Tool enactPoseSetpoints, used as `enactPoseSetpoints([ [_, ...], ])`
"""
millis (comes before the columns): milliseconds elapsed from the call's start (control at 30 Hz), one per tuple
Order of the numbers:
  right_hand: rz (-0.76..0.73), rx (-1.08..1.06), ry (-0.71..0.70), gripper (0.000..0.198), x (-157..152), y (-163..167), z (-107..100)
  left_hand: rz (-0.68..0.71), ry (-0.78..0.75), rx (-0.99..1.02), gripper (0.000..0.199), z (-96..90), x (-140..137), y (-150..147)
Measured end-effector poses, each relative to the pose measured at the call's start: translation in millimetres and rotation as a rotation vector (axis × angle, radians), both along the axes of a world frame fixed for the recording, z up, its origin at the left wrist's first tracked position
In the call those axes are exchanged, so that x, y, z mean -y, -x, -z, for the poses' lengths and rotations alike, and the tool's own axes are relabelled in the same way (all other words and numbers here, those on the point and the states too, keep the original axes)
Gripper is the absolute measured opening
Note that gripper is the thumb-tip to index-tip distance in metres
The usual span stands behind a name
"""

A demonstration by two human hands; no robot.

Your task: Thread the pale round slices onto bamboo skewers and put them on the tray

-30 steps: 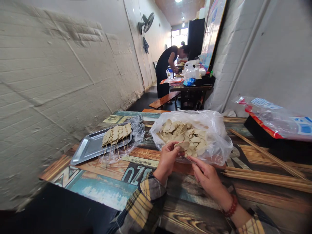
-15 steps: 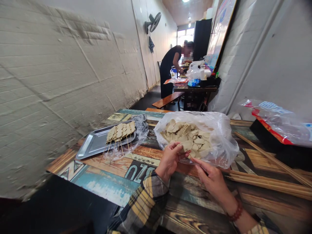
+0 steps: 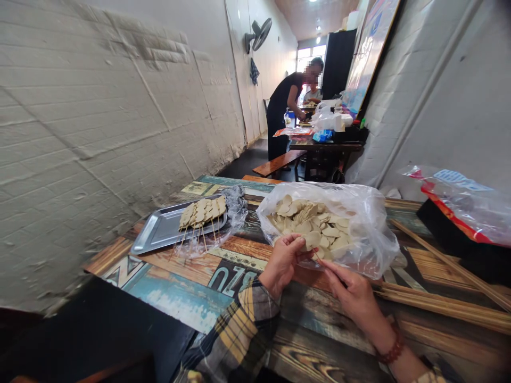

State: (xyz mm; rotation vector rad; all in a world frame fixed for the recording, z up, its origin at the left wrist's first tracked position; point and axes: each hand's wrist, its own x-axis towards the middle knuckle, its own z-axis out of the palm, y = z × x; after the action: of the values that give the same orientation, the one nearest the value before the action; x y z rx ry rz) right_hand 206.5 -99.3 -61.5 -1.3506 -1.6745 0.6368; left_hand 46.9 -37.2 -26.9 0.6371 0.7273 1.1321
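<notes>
My left hand (image 3: 284,261) pinches a thin, pale beige slice (image 3: 312,239) at the near edge of a clear plastic bag. My right hand (image 3: 353,292) is closed on a thin wooden skewer (image 3: 318,258), its tip pointing toward the slice. Whether the tip has gone into the slice is hidden by my left fingers. Behind both hands, the open plastic bag (image 3: 371,213) holds a heap of similar beige slices (image 3: 331,232). To the left, several loaded skewers (image 3: 203,211) lie side by side on a metal tray (image 3: 155,230), sticks toward me.
Bundled bamboo skewers (image 3: 443,303) lie on the right of the patterned table (image 3: 167,298). Beyond them stands a black box (image 3: 451,229) with red-edged plastic packaging. Crumpled plastic (image 3: 235,205) touches the tray. Farther back, a person (image 3: 285,103) bends over another table; another sits behind.
The camera has turned slightly left, so the scene sits a little farther right. My hands keep nearly the same grip on slice and skewer. The standing person's head has shifted a little.
</notes>
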Motion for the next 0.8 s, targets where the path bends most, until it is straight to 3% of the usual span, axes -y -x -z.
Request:
enactPoseSetpoints([
  [600,-0.041,-0.007,-0.057,0.036,-1.1,-4.7,0.2,0.012,0.040,-0.039,0.028,0.8,0.8,-2.1],
  [800,-0.017,-0.064,0.020,0.038,0.8,-1.2,-2.1,-0.014,0.020,-0.057,0.033,-0.2,3.2,-4.3],
])
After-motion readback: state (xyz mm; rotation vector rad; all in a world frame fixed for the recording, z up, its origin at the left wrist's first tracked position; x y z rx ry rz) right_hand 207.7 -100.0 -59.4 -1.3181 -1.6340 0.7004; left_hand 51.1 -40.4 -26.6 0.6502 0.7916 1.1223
